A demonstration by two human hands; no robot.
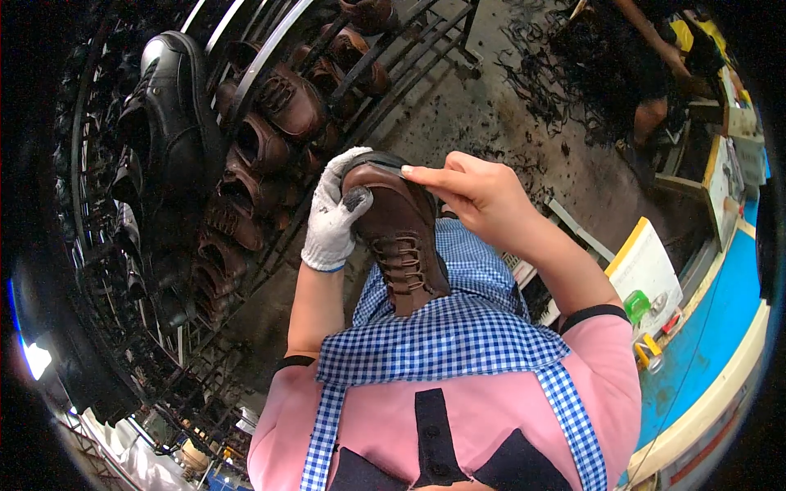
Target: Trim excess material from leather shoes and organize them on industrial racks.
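Observation:
A brown lace-up shoe (pixel 397 217) is held in front of my apron, its toe pointing away and its dark sole edge showing around the toe. My left hand (pixel 334 214), in a white knitted glove with a dark thumb tip, is closed around the toe on the left side. From the right, my bare right hand (pixel 479 196) reaches to the sole edge beside the toe. Its index finger is stretched to the edge and the other fingers are curled. Whether anything small is pinched there is hidden.
A metal rack (pixel 270 61) with several brown shoes stands on the left, and a black shoe (pixel 172 106) sits nearer. Dark scraps (pixel 540 61) litter the floor ahead. On the right is a blue-topped table (pixel 684 385). Another person's arm (pixel 659 41) shows at the far right.

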